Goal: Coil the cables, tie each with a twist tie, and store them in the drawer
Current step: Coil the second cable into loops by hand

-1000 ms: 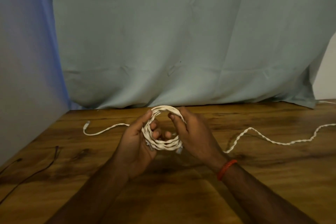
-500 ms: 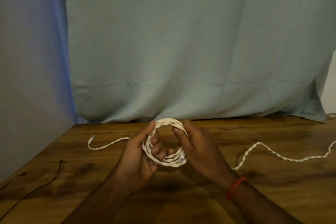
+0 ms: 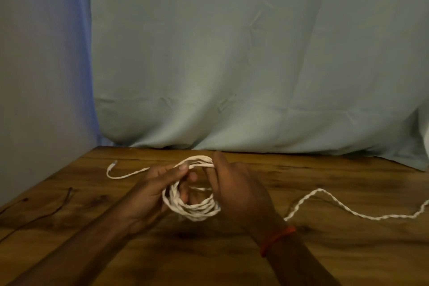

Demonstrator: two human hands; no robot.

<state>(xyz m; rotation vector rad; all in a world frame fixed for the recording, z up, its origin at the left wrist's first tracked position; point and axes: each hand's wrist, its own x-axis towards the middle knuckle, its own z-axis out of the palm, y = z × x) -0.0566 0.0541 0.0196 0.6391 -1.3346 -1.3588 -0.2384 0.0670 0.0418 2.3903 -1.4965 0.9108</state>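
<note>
— Well, where could we lose it from here?

— At the loops; the white cable [image 3: 192,211] looks twisted and springy to us, so if either grip slackens the turns may fan out and spill onto the desk [image 3: 232,260]; we hold the coil just above the wood, in the middle and close to us.

— And the ends?

— The loose tail [image 3: 320,190] snakes off to the right across the desk; drawn in too fast, it may kink or whip, we judge; the plug end [image 3: 114,163] lies out to the left, and it could snag under our left wrist.

— How do our hands sit?

— The left hand [image 3: 151,193] comes in from the lower left; its thumb pinches the top strands against the forefinger, and the other fingers reach through the ring. The right hand [image 3: 239,193] shows us its back; its fingers curl round the right side of the ring, forefinger raised against the top strands; a red band [image 3: 277,238] circles that wrist.

— Anything for tying?

— No twist tie or drawer shows here; with both hands full, freeing one to fetch a tie is where the coil may unravel; the dark cable [image 3: 69,193] lies uncoiled at the left, well apart.
</note>
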